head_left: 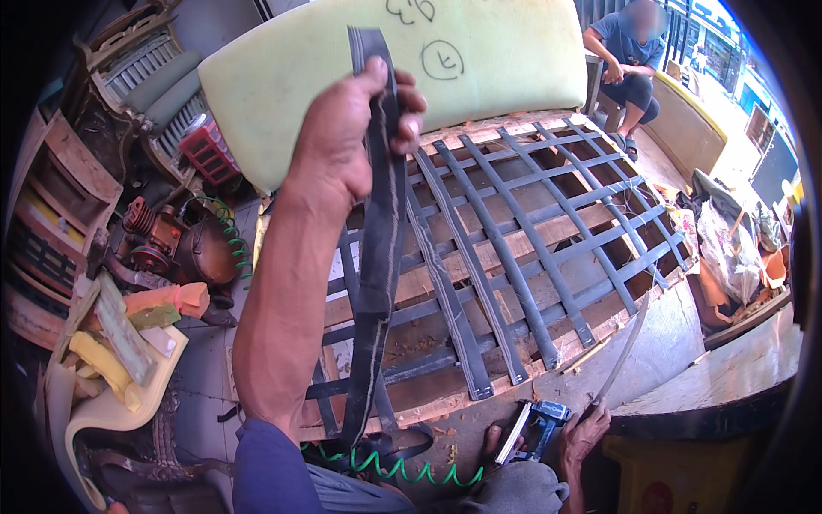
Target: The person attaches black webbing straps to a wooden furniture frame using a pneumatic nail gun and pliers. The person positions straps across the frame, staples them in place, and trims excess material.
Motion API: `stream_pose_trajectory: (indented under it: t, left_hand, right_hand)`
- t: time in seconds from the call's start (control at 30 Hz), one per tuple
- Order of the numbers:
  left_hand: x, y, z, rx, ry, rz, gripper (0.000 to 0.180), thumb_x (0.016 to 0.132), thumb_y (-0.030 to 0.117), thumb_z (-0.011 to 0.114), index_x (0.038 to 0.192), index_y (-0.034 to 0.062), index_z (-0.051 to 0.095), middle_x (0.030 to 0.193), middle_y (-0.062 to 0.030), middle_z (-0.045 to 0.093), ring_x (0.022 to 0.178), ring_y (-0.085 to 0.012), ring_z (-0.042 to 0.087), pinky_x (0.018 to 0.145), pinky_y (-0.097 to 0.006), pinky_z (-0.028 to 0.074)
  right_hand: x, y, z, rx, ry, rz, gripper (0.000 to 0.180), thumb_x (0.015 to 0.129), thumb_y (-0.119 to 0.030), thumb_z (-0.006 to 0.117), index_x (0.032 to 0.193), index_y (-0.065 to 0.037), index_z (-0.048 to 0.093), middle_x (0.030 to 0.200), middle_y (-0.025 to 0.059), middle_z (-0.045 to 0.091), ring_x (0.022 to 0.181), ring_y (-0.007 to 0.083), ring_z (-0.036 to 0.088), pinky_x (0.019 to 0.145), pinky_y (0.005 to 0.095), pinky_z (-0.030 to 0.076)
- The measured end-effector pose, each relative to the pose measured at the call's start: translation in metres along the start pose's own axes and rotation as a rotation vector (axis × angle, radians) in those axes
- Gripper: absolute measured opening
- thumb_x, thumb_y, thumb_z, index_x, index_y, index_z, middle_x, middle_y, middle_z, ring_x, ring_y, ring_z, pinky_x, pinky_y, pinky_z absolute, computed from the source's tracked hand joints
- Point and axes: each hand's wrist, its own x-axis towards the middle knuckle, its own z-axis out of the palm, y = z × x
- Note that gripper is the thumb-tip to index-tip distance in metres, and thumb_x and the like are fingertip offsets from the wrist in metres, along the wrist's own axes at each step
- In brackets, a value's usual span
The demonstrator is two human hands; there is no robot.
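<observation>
My left hand [347,128] is raised above the wooden seat frame, closed around a black webbing strap [377,283]. The strap's end pokes up past my thumb, and its length hangs down toward the frame's near edge. Low on the right, my right hand [586,433] is closed on the lower end of a long, thin, knife-like blade [629,347] that points up and away. A staple gun [539,426] rests just left of that hand. Black straps [505,265] cross one another over the seat frame [548,374], several with ends at its near rail.
A pale foam cushion [505,51] stands behind the frame. At left are an air compressor [184,244] and foam scraps [107,368]. A green coiled hose [402,469] runs near my lap. Another person [629,60] crouches at far right. A dark-edged tabletop [728,368] is at right.
</observation>
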Motion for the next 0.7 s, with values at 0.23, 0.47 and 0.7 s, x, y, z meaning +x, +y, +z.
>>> stream_pose_trajectory:
  t: [0.23,0.47,0.7]
  left_hand:
    - [0.093,-0.08,-0.125,-0.088,0.391,-0.235,0.035,0.111,0.028,0.039,0.098,0.0002,0.054,0.083,-0.0119,0.06,0.06,-0.0157,0.052,0.048,-0.029,0.041]
    - [0.107,-0.238,-0.239,-0.114,0.473,-0.468,0.036,0.111,0.029,0.039,0.094,0.0004,0.054,0.077,-0.0159,0.063,0.052,-0.0179,0.051,0.043,-0.031,0.039]
    - [0.107,-0.238,-0.241,-0.176,0.5,-0.441,0.034,0.11,0.029,0.041,0.094,0.002,0.054,0.074,-0.0138,0.063,0.051,-0.0181,0.051,0.043,-0.032,0.039]
  right_hand:
    - [-0.055,-0.032,-0.004,0.132,-0.493,0.144,0.079,0.078,-0.039,0.08,0.135,0.004,0.046,0.118,0.0268,0.058,0.109,0.0456,0.059,0.094,0.0513,0.047]
    - [-0.052,0.001,0.005,0.699,-0.673,0.714,0.045,0.072,-0.025,0.071,0.106,0.004,0.064,0.082,0.0124,0.071,0.076,0.0243,0.069,0.072,0.0385,0.055]
    - [-0.001,-0.019,-0.128,1.064,-0.175,0.309,0.048,0.091,-0.017,0.067,0.135,-0.004,0.051,0.101,0.014,0.067,0.075,0.0209,0.064,0.063,0.0325,0.053]
